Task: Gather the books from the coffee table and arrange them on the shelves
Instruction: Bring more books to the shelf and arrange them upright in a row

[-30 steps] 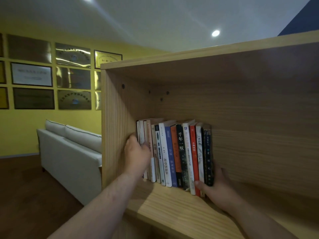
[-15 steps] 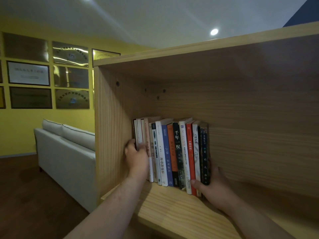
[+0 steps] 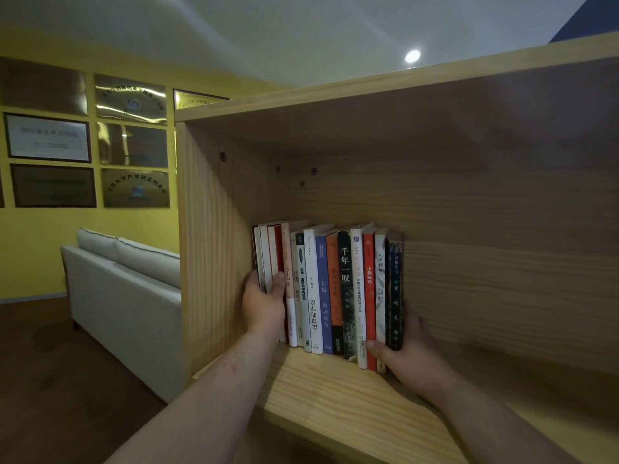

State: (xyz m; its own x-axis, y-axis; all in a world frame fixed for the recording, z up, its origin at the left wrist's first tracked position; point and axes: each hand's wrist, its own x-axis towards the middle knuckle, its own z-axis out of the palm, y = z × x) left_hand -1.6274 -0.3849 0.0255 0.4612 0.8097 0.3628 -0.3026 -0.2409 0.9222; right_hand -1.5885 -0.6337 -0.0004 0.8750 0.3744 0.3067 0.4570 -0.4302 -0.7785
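The books (image 3: 328,289) stand upright in one row on the shelf (image 3: 335,396), spines outward, near its left wall (image 3: 214,246). The row lies directly between the hands. The left hand (image 3: 264,306) curls round the leftmost few volumes, thumb on their spines. The right hand (image 3: 412,356) cups the dark book (image 3: 394,289) at the right end, thumb across its foot. The row's long axis runs left to right, so squaring it up probably means pressing inward from both ends. Neither hand is nearer.
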